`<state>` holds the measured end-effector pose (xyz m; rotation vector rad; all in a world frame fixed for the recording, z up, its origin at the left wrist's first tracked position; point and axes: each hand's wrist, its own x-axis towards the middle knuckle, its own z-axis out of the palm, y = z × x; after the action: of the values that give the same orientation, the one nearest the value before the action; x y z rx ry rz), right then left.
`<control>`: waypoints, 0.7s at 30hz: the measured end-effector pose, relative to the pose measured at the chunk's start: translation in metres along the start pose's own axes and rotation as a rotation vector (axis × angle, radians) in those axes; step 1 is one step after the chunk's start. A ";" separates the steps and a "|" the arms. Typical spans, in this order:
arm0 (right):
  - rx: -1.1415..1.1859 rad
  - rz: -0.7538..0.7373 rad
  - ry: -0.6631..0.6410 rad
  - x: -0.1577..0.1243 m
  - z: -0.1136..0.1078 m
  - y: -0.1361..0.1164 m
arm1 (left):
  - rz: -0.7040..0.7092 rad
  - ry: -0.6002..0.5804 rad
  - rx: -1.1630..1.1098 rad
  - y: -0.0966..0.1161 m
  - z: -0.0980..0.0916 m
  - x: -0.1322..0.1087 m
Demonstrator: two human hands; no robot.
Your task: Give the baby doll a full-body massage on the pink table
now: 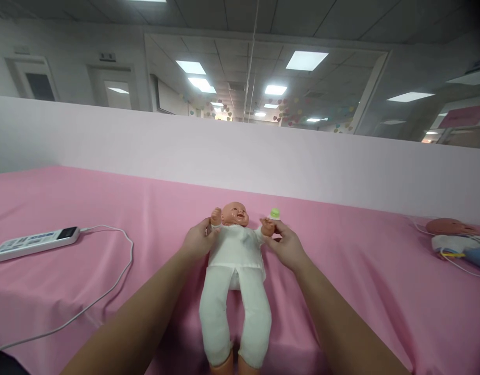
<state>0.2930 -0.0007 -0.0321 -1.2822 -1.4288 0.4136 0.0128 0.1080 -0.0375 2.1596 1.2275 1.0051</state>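
A baby doll (235,260) in a white outfit lies on its back on the pink cloth (107,219), head away from me. My left hand (196,241) is closed around the doll's right arm at the sleeve cuff. My right hand (285,244) grips the doll's other arm near its wrist. A small green and white object (274,213) sits on the cloth just beyond my right hand.
A white remote-like device (32,243) with a white cable (118,265) lies at the left. A second doll (451,228) with white and blue items and wires rests at the far right. A pale partition wall (240,151) runs behind the table.
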 end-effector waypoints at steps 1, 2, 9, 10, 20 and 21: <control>-0.001 -0.025 -0.064 -0.002 0.004 -0.004 | 0.072 -0.042 0.065 0.004 0.000 -0.002; -0.004 -0.043 -0.132 -0.005 0.007 -0.007 | 0.138 -0.077 0.122 0.008 0.000 -0.004; -0.186 -0.082 -0.357 -0.009 0.009 -0.006 | 0.315 -0.222 0.408 0.021 -0.002 -0.012; -0.217 -0.093 -0.366 -0.009 0.009 -0.005 | 0.317 -0.235 0.421 0.021 -0.002 -0.012; -0.342 -0.233 -0.189 -0.003 0.018 0.000 | 0.168 -0.137 0.083 0.011 0.003 -0.004; -0.319 -0.192 -0.137 -0.001 0.019 0.003 | 0.121 -0.118 0.027 0.008 0.003 -0.003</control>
<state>0.2783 0.0066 -0.0416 -1.3719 -1.7694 0.1492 0.0180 0.1018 -0.0350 2.3023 1.0730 0.8990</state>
